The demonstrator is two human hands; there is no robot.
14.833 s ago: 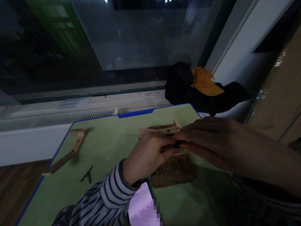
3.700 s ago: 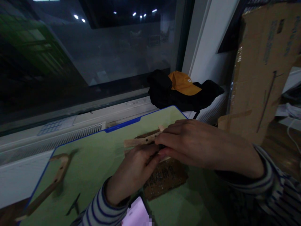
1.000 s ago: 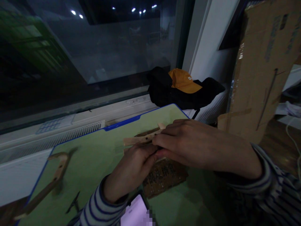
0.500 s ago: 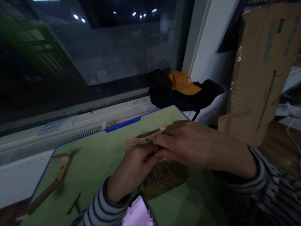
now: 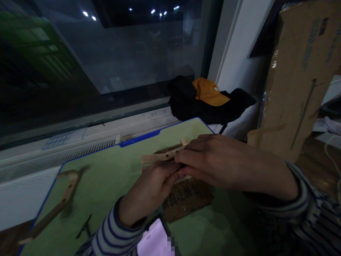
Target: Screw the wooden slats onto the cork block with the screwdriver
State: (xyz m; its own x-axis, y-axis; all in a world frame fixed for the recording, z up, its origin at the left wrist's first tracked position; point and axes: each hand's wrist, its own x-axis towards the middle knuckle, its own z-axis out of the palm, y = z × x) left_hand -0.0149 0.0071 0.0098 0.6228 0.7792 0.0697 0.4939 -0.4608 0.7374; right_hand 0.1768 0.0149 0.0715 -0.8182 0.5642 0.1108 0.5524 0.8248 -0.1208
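Both my hands meet over a pale wooden piece with drilled holes (image 5: pixel 157 157) in the middle of the board. My left hand (image 5: pixel 153 185) is closed at its near side, thumb and fingers pressed together. From the right, my right hand (image 5: pixel 210 160) bends its fingers over the wood's right part, its fingertips touching those of my left. More pale wood shows just below the fingers; what lies between the fingertips is hidden. Under the hands lies a brown cardboard sheet (image 5: pixel 188 201) with dark printing.
A bent wooden piece with holes (image 5: pixel 65 199) lies at the left of the green board (image 5: pixel 112 181). Near it is a small black T-shaped tool (image 5: pixel 85 227). A lit phone (image 5: pixel 156 238) sits by my left sleeve. Behind are an orange cap (image 5: pixel 210 91) and a tall cardboard box (image 5: pixel 298 85).
The hands keep the same hold on the wood, with hardly any shift. The view has tilted very slightly.
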